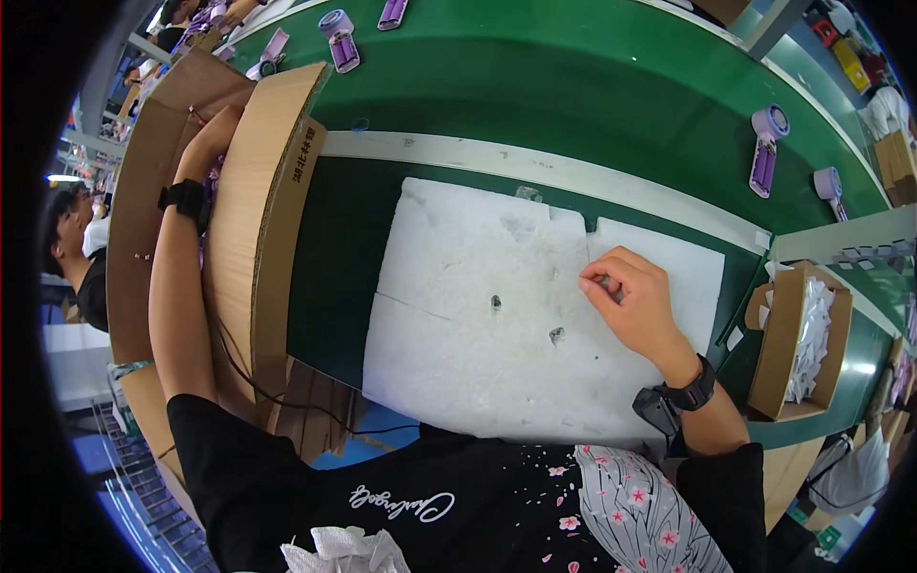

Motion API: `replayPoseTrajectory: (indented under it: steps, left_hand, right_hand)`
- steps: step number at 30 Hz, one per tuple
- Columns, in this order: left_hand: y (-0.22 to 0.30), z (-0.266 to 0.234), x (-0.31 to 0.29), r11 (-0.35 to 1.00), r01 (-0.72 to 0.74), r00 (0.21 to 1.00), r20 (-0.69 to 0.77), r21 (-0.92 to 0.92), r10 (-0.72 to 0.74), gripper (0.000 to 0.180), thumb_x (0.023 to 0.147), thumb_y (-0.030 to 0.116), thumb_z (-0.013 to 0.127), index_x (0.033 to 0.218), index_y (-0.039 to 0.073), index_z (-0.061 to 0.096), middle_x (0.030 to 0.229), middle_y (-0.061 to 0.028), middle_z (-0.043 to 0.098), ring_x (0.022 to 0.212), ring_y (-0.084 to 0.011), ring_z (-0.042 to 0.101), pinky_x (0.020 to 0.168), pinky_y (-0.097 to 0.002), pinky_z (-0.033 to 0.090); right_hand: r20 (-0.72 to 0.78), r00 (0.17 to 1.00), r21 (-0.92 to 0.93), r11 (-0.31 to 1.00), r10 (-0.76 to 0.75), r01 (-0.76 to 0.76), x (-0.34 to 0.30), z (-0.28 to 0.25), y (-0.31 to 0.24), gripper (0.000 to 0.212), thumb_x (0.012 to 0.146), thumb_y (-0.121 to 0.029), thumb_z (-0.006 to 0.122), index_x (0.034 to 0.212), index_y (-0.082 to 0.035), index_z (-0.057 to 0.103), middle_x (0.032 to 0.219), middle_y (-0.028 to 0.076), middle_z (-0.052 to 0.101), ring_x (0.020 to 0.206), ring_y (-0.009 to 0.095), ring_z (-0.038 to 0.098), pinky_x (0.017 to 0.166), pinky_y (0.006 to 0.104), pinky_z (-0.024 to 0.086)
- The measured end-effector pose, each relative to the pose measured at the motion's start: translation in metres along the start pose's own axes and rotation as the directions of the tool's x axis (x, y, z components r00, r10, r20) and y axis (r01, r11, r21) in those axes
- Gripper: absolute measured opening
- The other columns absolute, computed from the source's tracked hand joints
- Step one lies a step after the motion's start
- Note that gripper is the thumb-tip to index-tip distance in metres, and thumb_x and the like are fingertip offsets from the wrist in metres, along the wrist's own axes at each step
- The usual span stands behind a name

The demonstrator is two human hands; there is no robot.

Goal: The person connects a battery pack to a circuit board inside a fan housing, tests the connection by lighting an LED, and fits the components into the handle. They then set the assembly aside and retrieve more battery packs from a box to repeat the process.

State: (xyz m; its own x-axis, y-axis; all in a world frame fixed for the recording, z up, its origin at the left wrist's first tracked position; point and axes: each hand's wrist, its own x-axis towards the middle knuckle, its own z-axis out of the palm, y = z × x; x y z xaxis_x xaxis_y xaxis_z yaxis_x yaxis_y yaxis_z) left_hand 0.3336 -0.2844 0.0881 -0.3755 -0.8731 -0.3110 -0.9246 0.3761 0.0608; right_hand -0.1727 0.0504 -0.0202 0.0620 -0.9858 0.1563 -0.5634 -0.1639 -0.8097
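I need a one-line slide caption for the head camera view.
Left hand reaches into a cardboard box; right hand rests curled on white foam sheet.

Purple devices [767,151] on green conveyor belt [592,86]

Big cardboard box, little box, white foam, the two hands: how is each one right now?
Large cardboard box: open, flaps up, left of the foam.
Left hand: reached down inside the large box, fingers hidden.
Right hand: fingers curled, resting on the foam.
White foam sheet: flat on the bench, dented, edges chipped.
Small cardboard box: open, stuffed with white pieces.
Purple devices: lying on the green belt.
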Motion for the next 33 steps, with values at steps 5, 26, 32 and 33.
replayPoseTrajectory:
  steps: [5,26,32,33]
  left_hand:
    - [0.034,-0.001,-0.015,0.923,0.293,0.931,-0.147,-0.251,-0.335,0.055,0.085,0.041,0.064,0.105,-0.011,0.062,0.093,-0.0191,0.069,0.084,-0.0201,0.064,0.075,-0.0372,0.051]
    - [0.065,-0.017,-0.060,0.662,0.322,0.851,-0.099,-0.677,-0.516,0.036,0.075,0.034,0.068,0.095,0.005,0.061,0.074,-0.0038,0.061,0.056,-0.0128,0.057,0.045,-0.0275,0.047]
    - [0.052,-0.021,-0.068,0.523,0.269,0.823,-0.089,-0.809,-0.561,0.029,0.081,0.030,0.064,0.099,0.007,0.061,0.080,-0.0002,0.060,0.063,-0.0098,0.059,0.051,-0.0257,0.049]
    - [0.051,-0.020,-0.068,0.489,0.228,0.819,-0.105,-0.842,-0.564,0.029,0.081,0.029,0.064,0.100,0.007,0.061,0.080,-0.0002,0.060,0.064,-0.0098,0.059,0.051,-0.0255,0.050]
  right_hand:
    - [-0.012,1.000,0.018,1.000,-0.010,0.010,-0.003,0.001,0.003,0.006,0.076,-0.002,0.070,0.080,-0.003,0.066,0.077,0.004,0.061,0.057,0.013,0.051,0.052,0.0245,0.041]
    - [0.013,0.999,0.030,0.998,0.045,-0.046,-0.005,-0.006,-0.002,0.005,0.077,0.000,0.069,0.081,-0.001,0.066,0.077,0.005,0.061,0.058,0.011,0.047,0.053,0.0230,0.038]
    - [-0.001,1.000,0.002,1.000,0.011,-0.011,-0.005,-0.006,0.000,0.006,0.076,-0.002,0.071,0.081,-0.003,0.067,0.075,0.005,0.062,0.057,0.014,0.053,0.052,0.0244,0.042]
    - [0.002,1.000,0.002,1.000,0.015,-0.015,-0.005,-0.006,0.000,0.006,0.076,-0.002,0.070,0.081,-0.003,0.067,0.075,0.005,0.062,0.057,0.014,0.053,0.052,0.0244,0.042]
